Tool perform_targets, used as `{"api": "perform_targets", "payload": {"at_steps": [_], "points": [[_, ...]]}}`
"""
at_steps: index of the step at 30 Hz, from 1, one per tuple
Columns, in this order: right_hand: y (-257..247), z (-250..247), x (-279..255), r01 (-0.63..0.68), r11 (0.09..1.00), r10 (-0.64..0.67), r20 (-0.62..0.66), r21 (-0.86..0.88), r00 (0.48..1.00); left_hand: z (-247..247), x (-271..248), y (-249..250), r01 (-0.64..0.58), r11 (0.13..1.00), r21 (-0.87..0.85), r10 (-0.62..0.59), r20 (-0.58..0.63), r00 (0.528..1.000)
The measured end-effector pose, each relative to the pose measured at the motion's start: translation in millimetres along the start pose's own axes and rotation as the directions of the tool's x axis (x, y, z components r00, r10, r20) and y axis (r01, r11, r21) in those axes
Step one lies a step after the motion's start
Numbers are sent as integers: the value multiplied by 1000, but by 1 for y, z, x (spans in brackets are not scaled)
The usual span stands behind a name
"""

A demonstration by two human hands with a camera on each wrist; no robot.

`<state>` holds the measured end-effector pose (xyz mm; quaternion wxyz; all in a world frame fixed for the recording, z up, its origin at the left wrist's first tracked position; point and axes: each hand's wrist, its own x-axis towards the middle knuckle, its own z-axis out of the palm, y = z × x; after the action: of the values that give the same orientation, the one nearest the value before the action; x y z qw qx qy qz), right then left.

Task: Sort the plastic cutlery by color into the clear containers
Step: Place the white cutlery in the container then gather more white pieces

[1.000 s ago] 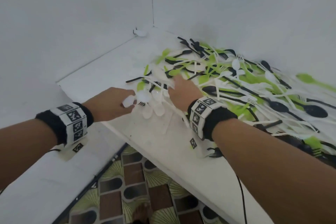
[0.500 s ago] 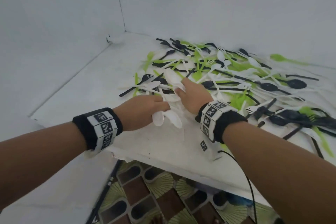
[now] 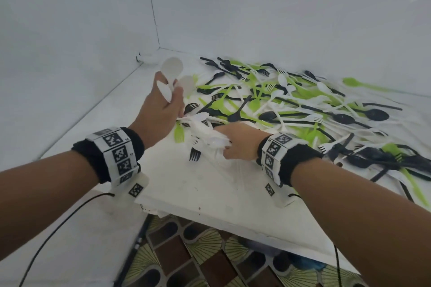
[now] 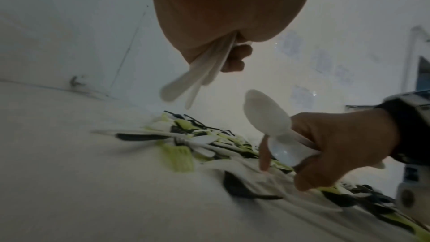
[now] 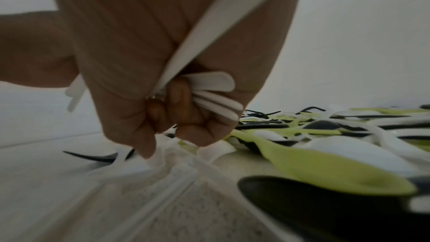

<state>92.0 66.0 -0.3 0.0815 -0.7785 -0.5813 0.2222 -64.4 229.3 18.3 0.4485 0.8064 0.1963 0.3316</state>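
The left hand (image 3: 163, 109) is raised above the near-left edge of the pile (image 3: 291, 105), fingers curled tight round a bunch of white spoons (image 3: 172, 70). Their bowls stick up past the knuckles; from the left wrist view the handles (image 4: 197, 74) poke out below the fist. Three bowls show, though I cannot tell the exact count in the grip.

The right hand (image 3: 240, 142) is down low at the near edge of the pile, also clenched on white cutlery (image 3: 214, 141). In the left wrist view two spoon bowls (image 4: 267, 115) jut from that fist, one above the other. The right wrist view shows several flat white handles (image 5: 216, 95) fanned out between the curled fingers (image 5: 177, 102), with the knuckles touching, or just above, loose white pieces on the table (image 3: 210, 189). I cannot tell whether it is pinching one more piece off the surface.

The pile itself spreads across the far and right part of the white table: green, black and white spoons and forks, all tangled. A black fork (image 3: 194, 154) lies just left of the right hand, and a green fork (image 3: 179, 134) lies between the two hands. Both wrists wear black bands (image 3: 109, 154) with square printed markers.

White walls close in the table on the left and far side. A patterned floor (image 3: 210, 258) shows below the near edge.
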Motion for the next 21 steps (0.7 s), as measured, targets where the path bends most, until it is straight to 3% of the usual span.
{"api": "perform_targets", "payload": {"at_steps": [4,8,11,13,16,19,21], "points": [[-12,0,6,28,971,1,120,-239,993,-15,-4,-19,93,989,116,-94,5,996],[-11,-4,12,38,961,-1,133,-274,991,-20,-16,-27,104,936,335,-150,114,982],[-11,-5,15,53,947,-10,134,-316,991,-17,-20,-38,113,923,369,-175,141,974],[-9,-8,15,45,967,-31,59,-251,998,-17,-18,-43,133,913,385,-195,126,973],[-1,-18,18,-2,999,-4,-173,-38,985,-17,-9,-45,137,911,389,-213,158,964],[5,-28,23,-51,979,134,-440,197,888,-16,3,-42,124,900,418,-213,175,961],[6,-34,25,-101,956,229,-487,275,843,-15,12,-39,124,890,438,-215,164,963]]}}
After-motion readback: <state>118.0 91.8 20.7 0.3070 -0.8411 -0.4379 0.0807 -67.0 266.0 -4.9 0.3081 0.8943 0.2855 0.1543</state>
